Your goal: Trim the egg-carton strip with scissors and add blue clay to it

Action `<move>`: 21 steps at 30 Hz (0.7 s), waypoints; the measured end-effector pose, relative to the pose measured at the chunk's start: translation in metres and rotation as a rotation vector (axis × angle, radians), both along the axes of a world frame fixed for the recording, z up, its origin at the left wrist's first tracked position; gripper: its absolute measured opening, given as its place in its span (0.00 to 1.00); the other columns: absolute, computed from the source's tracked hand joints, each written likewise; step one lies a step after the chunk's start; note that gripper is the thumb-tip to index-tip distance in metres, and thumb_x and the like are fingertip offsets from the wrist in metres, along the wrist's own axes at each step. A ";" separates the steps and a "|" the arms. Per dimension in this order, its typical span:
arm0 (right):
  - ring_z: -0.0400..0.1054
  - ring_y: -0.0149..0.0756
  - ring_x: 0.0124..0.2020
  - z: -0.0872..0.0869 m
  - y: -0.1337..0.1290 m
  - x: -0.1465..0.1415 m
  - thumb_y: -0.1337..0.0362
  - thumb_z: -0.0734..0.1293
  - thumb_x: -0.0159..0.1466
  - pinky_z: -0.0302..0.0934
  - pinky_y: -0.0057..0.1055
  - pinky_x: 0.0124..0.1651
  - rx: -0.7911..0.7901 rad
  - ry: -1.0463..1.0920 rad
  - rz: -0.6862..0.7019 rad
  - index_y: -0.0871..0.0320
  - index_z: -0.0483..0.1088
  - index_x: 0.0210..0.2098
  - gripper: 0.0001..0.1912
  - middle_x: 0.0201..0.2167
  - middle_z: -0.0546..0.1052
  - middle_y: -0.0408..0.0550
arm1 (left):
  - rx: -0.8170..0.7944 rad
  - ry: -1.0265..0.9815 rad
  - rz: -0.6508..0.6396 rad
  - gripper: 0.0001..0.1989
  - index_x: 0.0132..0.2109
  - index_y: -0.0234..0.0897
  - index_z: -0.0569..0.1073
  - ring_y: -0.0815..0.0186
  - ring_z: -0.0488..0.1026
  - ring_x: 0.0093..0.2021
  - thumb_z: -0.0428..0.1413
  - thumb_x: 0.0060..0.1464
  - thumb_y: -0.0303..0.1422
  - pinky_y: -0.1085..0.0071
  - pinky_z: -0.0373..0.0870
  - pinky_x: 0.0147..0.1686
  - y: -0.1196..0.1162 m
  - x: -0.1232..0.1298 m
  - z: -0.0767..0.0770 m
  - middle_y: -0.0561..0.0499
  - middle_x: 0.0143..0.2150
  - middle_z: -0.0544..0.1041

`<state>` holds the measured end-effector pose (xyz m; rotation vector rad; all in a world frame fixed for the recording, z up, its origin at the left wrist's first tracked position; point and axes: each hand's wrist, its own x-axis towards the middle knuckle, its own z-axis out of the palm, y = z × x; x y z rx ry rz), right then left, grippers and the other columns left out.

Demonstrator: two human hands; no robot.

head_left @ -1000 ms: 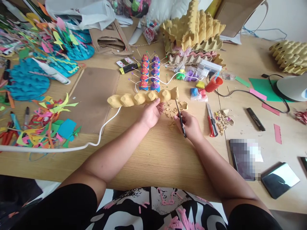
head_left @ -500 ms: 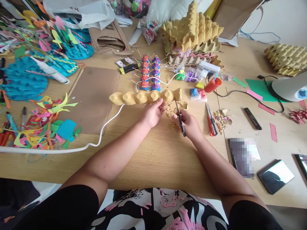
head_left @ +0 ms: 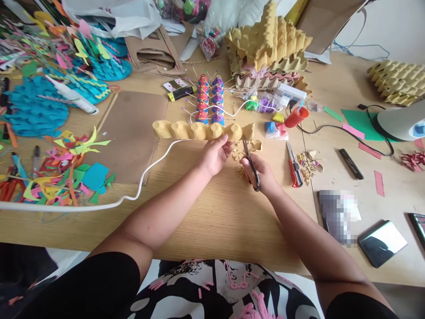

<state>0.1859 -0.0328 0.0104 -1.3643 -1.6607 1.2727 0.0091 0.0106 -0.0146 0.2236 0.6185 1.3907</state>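
Observation:
A yellowish egg-carton strip (head_left: 199, 130) with several cups runs sideways above the table. My left hand (head_left: 215, 156) grips its lower edge right of the middle, thumb on the front. Black scissors (head_left: 254, 170) are in my right hand (head_left: 261, 173), with their blades at the strip's underside near its right end. Small cut scraps (head_left: 238, 152) and a loose cup piece (head_left: 256, 145) lie on the table behind my hands. Beyond the strip stand a red-and-blue cup row (head_left: 202, 99) and a purple-and-blue cup row (head_left: 218, 99), both stuck with pins.
A cardboard sheet (head_left: 128, 137) and coloured paper scraps (head_left: 73, 173) lie left, with a white cable (head_left: 141, 184) crossing. On the right are a red cutter (head_left: 294, 166), a red cup (head_left: 296, 117) and a black marker (head_left: 350, 164). Egg trays (head_left: 268, 48) are stacked behind.
The whole view has shifted slightly. The scissors have tilted and their handles appear more spread in my right hand. My left hand keeps its grip on the strip.

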 end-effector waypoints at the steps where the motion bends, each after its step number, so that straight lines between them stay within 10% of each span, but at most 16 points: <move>1: 0.58 0.31 0.22 -0.001 -0.003 -0.002 0.28 0.69 0.65 0.55 0.32 0.27 -0.005 0.022 -0.018 0.51 0.66 0.36 0.32 0.21 0.64 0.36 | 0.011 0.000 -0.005 0.16 0.36 0.39 0.79 0.76 0.80 0.33 0.78 0.47 0.30 0.79 0.73 0.35 0.000 0.001 0.000 0.58 0.33 0.82; 21: 0.56 0.31 0.23 -0.017 -0.019 0.002 0.29 0.69 0.65 0.53 0.30 0.27 0.053 0.116 -0.091 0.51 0.67 0.39 0.31 0.22 0.63 0.35 | 0.062 0.224 0.027 0.17 0.34 0.38 0.80 0.74 0.80 0.33 0.81 0.43 0.34 0.76 0.69 0.37 -0.007 0.007 0.001 0.57 0.30 0.82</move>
